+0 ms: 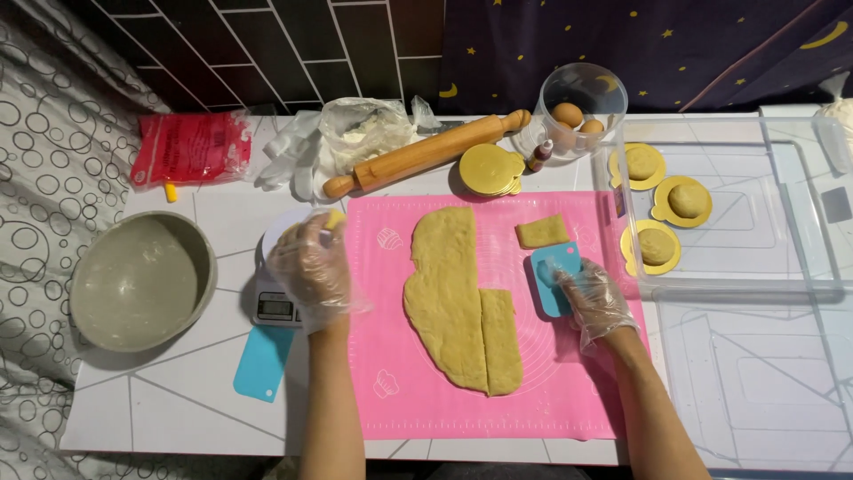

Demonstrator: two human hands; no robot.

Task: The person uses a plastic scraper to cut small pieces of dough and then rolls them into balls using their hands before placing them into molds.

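A flattened sheet of yellow dough [449,293] lies on a pink silicone mat [551,391], with a strip cut along its right side and a small cut piece [542,231] lying apart at the upper right. My left hand [311,271], in a clear glove, holds a small lump of dough [334,218] over a white kitchen scale [271,307]. My right hand [597,298], also gloved, grips a blue plastic scraper [553,271] resting on the mat just below the small piece.
A grey bowl [142,280] sits at the left, a second blue scraper [262,364] below the scale. Behind the mat lie a wooden rolling pin [426,153], gold discs [490,169], a tub of eggs [582,107]. A clear tray [755,267] at right holds three dough balls on gold discs.
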